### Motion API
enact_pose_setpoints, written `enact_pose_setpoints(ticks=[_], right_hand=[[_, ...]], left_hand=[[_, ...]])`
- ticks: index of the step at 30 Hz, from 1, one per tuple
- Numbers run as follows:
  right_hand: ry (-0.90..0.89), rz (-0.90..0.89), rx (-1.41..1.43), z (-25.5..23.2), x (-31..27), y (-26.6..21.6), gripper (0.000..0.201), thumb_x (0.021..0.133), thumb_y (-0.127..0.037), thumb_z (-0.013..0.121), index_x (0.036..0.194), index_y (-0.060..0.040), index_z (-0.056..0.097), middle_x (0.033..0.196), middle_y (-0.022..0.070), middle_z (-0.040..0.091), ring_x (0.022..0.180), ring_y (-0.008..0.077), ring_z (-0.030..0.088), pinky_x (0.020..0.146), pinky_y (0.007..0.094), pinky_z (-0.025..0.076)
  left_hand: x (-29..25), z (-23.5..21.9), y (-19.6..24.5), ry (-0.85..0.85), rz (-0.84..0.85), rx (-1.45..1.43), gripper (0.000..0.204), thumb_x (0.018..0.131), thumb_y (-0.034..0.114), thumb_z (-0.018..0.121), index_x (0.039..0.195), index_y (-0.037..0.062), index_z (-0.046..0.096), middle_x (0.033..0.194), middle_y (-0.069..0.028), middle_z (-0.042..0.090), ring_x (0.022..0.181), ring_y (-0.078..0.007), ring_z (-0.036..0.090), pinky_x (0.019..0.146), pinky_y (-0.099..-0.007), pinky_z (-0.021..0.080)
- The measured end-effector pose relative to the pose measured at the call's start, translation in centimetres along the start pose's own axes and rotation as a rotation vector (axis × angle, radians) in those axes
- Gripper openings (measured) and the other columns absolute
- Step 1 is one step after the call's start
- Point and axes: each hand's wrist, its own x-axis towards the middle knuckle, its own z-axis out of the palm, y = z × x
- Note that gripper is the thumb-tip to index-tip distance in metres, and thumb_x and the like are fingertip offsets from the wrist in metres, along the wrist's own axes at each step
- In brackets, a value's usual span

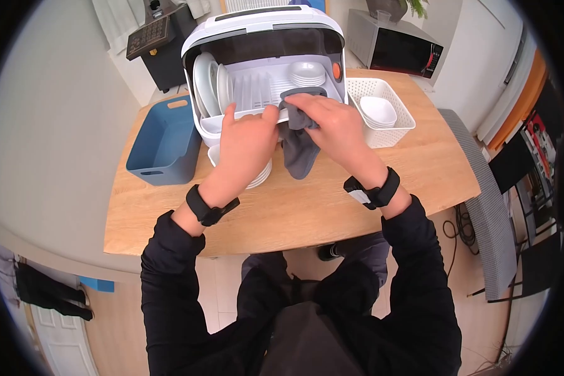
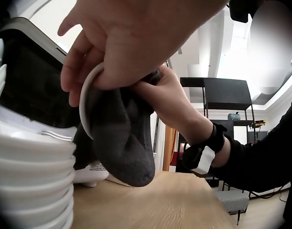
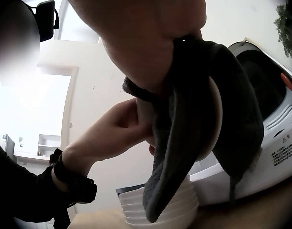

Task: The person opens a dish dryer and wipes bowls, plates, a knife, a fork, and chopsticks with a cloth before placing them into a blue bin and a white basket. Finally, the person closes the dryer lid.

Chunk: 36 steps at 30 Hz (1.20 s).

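My left hand (image 1: 247, 144) pinches the rim of a white bowl (image 2: 85, 107) between thumb and fingers. A dark grey cloth (image 1: 301, 153) drapes over and into that bowl, its loose end hanging down. Through the cloth, my right hand (image 1: 338, 122) grips the bowl's other side. Both hands are raised above the table, at the front of a white dish box (image 1: 263, 28). Under my left hand stands a stack of white bowls (image 2: 34, 176), partly hidden by it in the head view.
Inside the dish box, white plates (image 1: 205, 81) stand upright at left and small dishes (image 1: 307, 73) are stacked at right. A blue bin (image 1: 163, 144) is on the left. A white basket (image 1: 391, 135) with bowls (image 1: 378, 111) sits to the right, before a microwave (image 1: 395, 47).
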Motion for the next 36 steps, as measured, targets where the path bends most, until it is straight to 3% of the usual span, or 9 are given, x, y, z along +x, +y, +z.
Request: enact_pose_setpoints(ticks=[2,5,8,15,21,24,30,32,36], right_hand=[[0.024,0.038,0.028,-0.7,0.0,0.3,0.055,0.065,0.004,0.074,0.115,-0.015,0.068,0.107,0.0016,0.072,0.092,0.0217,0.07,0.074,0.0303,0.057],[0.14,0.019,0.014,-1.0,-0.2,1.4,0.052,0.065,0.005,0.073,0.114,-0.0117,0.068,0.11,0.0025,0.071,0.095,0.0221,0.07,0.077,0.0304,0.057],[0.195,-0.072,-0.006,-1.0,0.7,1.5,0.049,0.066,0.003,0.074,0.113,-0.0101,0.069,0.112,0.0048,0.071,0.099,0.0237,0.069,0.079,0.0314,0.057],[0.33,-0.317,-0.214,0.5,1.6,2.0,0.034,0.075,-0.008,0.065,0.108,-0.0141,0.072,0.114,0.0018,0.071,0.1,0.0206,0.069,0.077,0.0285,0.056],[0.252,-0.322,-0.182,0.7,0.7,2.7,0.037,0.077,-0.007,0.063,0.113,-0.0117,0.069,0.119,0.0042,0.068,0.104,0.0231,0.067,0.08,0.0305,0.057],[0.175,-0.29,-0.139,0.8,0.0,2.8,0.043,0.076,-0.004,0.062,0.119,-0.01,0.065,0.122,0.0056,0.067,0.106,0.025,0.067,0.082,0.0314,0.057],[0.137,-0.073,-0.004,-0.2,-1.9,4.0,0.056,0.071,0.005,0.067,0.125,-0.0094,0.061,0.122,0.01,0.066,0.101,0.0273,0.068,0.079,0.0326,0.056],[0.233,0.15,0.036,-0.7,-1.7,3.7,0.058,0.071,0.006,0.069,0.125,-0.0104,0.061,0.121,0.0116,0.066,0.097,0.0282,0.068,0.077,0.0334,0.056],[0.174,0.219,0.088,-0.6,0.5,1.3,0.056,0.071,0.002,0.071,0.125,-0.0128,0.061,0.121,0.011,0.066,0.097,0.0285,0.068,0.076,0.0334,0.056]], left_hand=[[0.0,-1.2,-0.7,-0.001,-0.087,-0.398,0.028,0.086,0.018,0.067,0.106,0.001,0.057,0.073,-0.0075,0.069,0.069,-0.0212,0.067,0.092,-0.0435,0.045],[0.3,-1.6,-3.0,-0.234,-0.303,-0.81,0.03,0.089,0.022,0.062,0.106,-0.003,0.06,0.078,-0.0098,0.07,0.07,-0.018,0.066,0.079,-0.0331,0.05],[1.9,-0.2,-5.5,-0.414,-0.356,-1.103,0.032,0.099,0.027,0.05,0.106,-0.0021,0.062,0.082,-0.0103,0.07,0.075,-0.018,0.064,0.072,-0.0286,0.051],[5.0,2.2,-5.1,-0.442,-0.409,-1.08,0.052,0.1,0.039,0.037,0.091,-0.0004,0.07,0.078,-0.0097,0.071,0.07,-0.0187,0.064,0.072,-0.0285,0.05],[5.2,2.6,-5.3,-0.629,-0.688,-1.458,0.04,0.102,0.039,0.044,0.104,0.0067,0.068,0.089,-0.004,0.071,0.083,-0.016,0.065,0.082,-0.0293,0.047],[5.0,2.2,-4.8,-0.378,-0.86,-1.65,0.037,0.103,0.039,0.048,0.108,0.0061,0.066,0.094,-0.0029,0.069,0.09,-0.0141,0.062,0.087,-0.0296,0.044],[4.8,0.8,-5.9,-0.168,-0.785,-1.389,0.038,0.102,0.036,0.051,0.104,0.0014,0.066,0.093,-0.0043,0.068,0.089,-0.0139,0.06,0.088,-0.0299,0.043],[4.6,1.3,-6.0,-0.109,-0.727,-1.353,0.038,0.101,0.035,0.053,0.101,-0.0002,0.066,0.09,-0.0037,0.067,0.085,-0.0121,0.059,0.083,-0.0282,0.044],[4.8,1.8,-4.0,0.0,-0.563,-1.239,0.037,0.1,0.033,0.056,0.096,-0.0022,0.067,0.083,-0.0022,0.064,0.076,-0.0084,0.054,0.071,-0.0254,0.044]])
